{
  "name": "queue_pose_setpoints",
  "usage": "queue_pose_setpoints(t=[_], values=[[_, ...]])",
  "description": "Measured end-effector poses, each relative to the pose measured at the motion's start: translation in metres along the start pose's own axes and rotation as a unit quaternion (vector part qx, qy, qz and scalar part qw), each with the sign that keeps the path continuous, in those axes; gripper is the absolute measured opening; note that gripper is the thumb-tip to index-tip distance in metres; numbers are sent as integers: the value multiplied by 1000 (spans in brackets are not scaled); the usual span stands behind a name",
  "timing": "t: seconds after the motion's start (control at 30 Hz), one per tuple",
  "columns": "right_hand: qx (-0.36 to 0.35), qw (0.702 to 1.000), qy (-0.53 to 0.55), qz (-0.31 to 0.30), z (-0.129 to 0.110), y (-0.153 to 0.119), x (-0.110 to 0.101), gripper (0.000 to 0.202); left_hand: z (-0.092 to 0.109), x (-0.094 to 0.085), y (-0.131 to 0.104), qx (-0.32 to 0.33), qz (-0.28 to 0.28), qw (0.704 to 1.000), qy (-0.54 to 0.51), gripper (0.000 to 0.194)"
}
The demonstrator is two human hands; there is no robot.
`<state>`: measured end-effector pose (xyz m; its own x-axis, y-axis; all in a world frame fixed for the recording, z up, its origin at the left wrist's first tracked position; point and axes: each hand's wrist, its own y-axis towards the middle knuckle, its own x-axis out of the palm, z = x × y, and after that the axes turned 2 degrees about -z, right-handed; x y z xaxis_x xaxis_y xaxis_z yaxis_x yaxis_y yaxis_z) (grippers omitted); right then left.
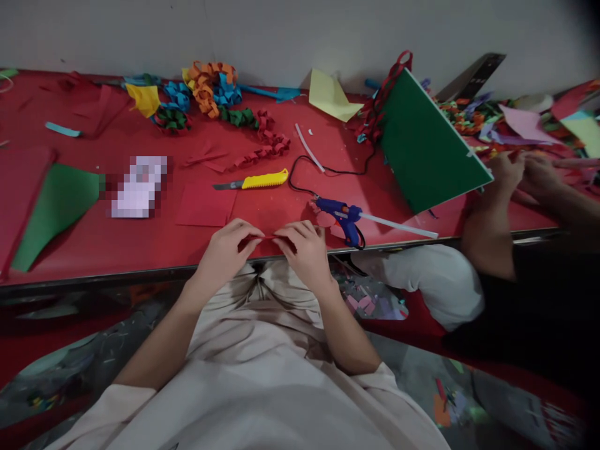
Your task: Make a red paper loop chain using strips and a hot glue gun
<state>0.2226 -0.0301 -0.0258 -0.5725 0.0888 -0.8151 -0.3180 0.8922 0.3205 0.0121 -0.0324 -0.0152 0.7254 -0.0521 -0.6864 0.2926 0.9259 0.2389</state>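
Between the fingertips of my left hand (229, 247) and my right hand (304, 250) a narrow red paper strip (267, 237) is pinched, just over the table's near edge. Both hands are closed on its ends. Beyond my left hand lies a square of red paper (206, 203). A yellow utility knife (265, 180) rests behind the hands, its blade pointing left. To the right of my right hand lies a blue hot glue gun (342, 215), with a clear glue stick (403, 226) sticking out of its back.
The red table (150, 250) holds curled paper chains (210, 87), green paper (60, 206), a blurred pale rectangle (138, 187) and a loose glue stick (309, 147). A green board (426, 144) leans at right, beside a co-worker's hands (520, 175). The glue gun's black cord (347, 172) curves behind it.
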Motion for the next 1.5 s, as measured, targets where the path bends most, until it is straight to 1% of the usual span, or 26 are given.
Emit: queue_pose_setpoints(t=[0.07,0.1,0.17,0.23,0.27,0.33,0.4,0.43,0.53,0.6,0.67,0.73,0.77,0.83,0.97,1.07,1.17,1.23,1.3,1.37,1.43,1.5], values=[[-8,999,39,17,-1,2,3,19,3,4,-1,-19,42,997,-62,11],[-8,998,62,30,-3,2,4,20,4,6,-2,-41,68,992,-100,11],[-6,993,102,55,-6,4,5,19,7,10,-2,-99,124,972,-173,15],[-9,990,124,64,-11,6,6,18,10,12,-3,-131,166,955,-207,15],[-13,990,127,62,-14,6,6,18,11,11,-3,-130,172,954,-206,14],[-19,990,126,57,-18,8,6,20,13,9,-4,-110,159,962,-194,13],[-20,990,128,53,-19,9,5,21,12,6,-5,-92,129,969,-190,16],[-18,990,134,50,-19,9,5,20,10,4,-6,-91,122,970,-192,18],[9,985,168,44,-14,7,3,17,4,-1,-7,-112,133,965,-197,23],[26,976,208,55,-9,6,3,14,0,-5,-8,-123,136,963,-195,25],[26,967,243,74,-5,5,2,13,-1,-8,-8,-117,133,965,-195,29],[16,963,254,89,-5,6,0,14,0,-11,-8,-103,132,967,-193,32],[10,965,248,90,-6,6,0,15,1,-12,-7,-96,132,969,-188,33],[-2,974,213,73,-10,7,-2,15,4,-11,-7,-84,118,977,-158,32],[-38,992,119,21,-18,9,-3,14,11,-6,-7,-43,84,993,-71,13],[-43,992,120,24,-18,9,0,16,11,-4,-10,-31,64,995,-74,14],[-13,988,151,38,-15,8,2,13,6,-5,-14,-62,28,988,-136,20],[8,982,186,34,-12,7,2,9,2,-6,-16,-99,20,979,-174,23],[19,974,222,27,-10,5,3,8,0,-6,-16,-137,47,968,-205,22],[14,970,241,22,-8,3,3,11,0,-5,-15,-170,90,953,-232,20],[-12,970,241,16,-6,2,3,16,2,-5,-13,-191,119,942,-251,21],[-45,971,233,18,-4,1,2,21,3,-5,-12,-195,125,938,-258,26]])
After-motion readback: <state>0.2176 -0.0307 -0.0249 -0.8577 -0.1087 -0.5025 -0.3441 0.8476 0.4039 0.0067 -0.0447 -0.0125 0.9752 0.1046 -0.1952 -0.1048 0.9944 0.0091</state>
